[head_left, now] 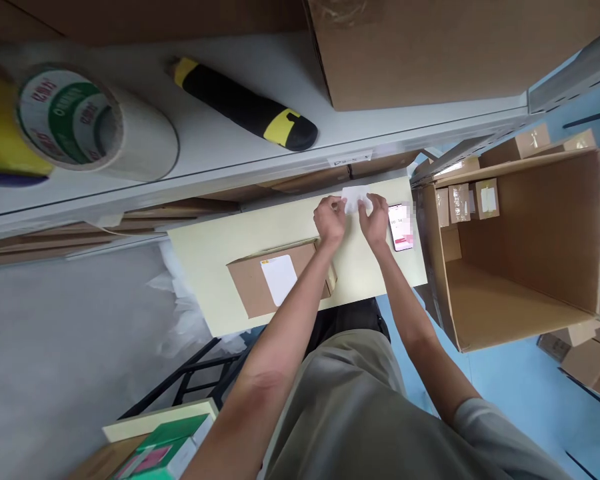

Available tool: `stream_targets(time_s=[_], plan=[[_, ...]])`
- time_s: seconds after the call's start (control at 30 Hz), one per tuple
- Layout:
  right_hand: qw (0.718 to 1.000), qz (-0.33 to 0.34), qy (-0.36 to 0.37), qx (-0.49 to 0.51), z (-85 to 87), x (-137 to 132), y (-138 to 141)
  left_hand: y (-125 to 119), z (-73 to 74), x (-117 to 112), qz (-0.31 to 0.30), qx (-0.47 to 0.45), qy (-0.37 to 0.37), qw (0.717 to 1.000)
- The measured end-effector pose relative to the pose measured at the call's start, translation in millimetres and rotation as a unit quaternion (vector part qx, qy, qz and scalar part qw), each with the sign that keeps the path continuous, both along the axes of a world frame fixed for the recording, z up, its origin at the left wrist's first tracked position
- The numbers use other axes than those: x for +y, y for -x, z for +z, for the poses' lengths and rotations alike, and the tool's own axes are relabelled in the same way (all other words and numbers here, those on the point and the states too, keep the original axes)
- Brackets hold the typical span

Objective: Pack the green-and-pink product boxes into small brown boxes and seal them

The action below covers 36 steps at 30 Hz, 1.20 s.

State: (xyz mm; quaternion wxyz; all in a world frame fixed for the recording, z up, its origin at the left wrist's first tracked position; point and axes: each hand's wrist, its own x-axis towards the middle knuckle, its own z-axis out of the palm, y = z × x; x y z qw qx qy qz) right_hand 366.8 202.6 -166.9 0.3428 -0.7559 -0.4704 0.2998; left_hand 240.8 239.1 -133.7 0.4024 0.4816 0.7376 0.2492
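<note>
A small white slip of paper (356,198) is pinched between both hands above the far part of the pale tabletop (357,267). My left hand (330,219) grips its left edge, and my right hand (374,217) has the right edge. Below my left forearm lies a closed cardboard box (253,287) with a white label (279,279) on its top; the forearm covers part of the box. Just right of my right hand, a phone (401,228) rests on the table with its screen lit.
On the grey shelf (220,150) overhead are a tape roll (147,140), a black-and-yellow utility knife (240,103) and a large carton (430,53). A big open carton (525,293) stands at the table's right, with small boxes inside. A green box (173,443) is at lower left.
</note>
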Motion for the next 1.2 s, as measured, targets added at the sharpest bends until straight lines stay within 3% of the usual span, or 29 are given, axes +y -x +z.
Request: stream_targets(time_s=[0.13, 0.23, 0.33, 0.43, 0.6, 0.7, 1.0, 1.2], plan=[[0.996, -0.023, -0.004, 0.082, 19.7, 11.9, -3.2, -4.0, 13.8, -9.7, -0.156, -0.133, -0.020, 0.979], [0.992, -0.052, 0.003, 0.119, 26.7, 19.8, -17.5, -3.5, 19.8, -19.6, -0.276, -0.149, -0.009, 0.949], [0.989, -0.076, 0.000, 0.128, 26.5, 23.2, -39.9, -2.8, 18.6, -17.3, -0.340, -0.080, -0.007, 0.937], [0.989, -0.096, -0.008, 0.116, 23.6, 24.8, -63.3, -7.2, 10.4, -0.4, -0.402, 0.029, -0.004, 0.915], [0.992, -0.108, 0.002, 0.063, 22.3, 30.6, -89.5, -29.4, -3.1, 26.2, -0.535, 0.170, 0.031, 0.827], [0.992, -0.113, 0.023, 0.051, 22.1, 33.6, -96.2, -43.2, -4.1, 29.9, -0.556, 0.227, 0.056, 0.798], [0.987, -0.138, 0.073, 0.036, 13.9, 32.6, -101.1, -57.8, 4.2, 29.3, -0.550, 0.278, 0.090, 0.782], [0.982, -0.165, 0.091, 0.011, 13.5, 18.1, -99.9, -60.7, 5.8, 30.0, -0.553, 0.287, 0.112, 0.774]])
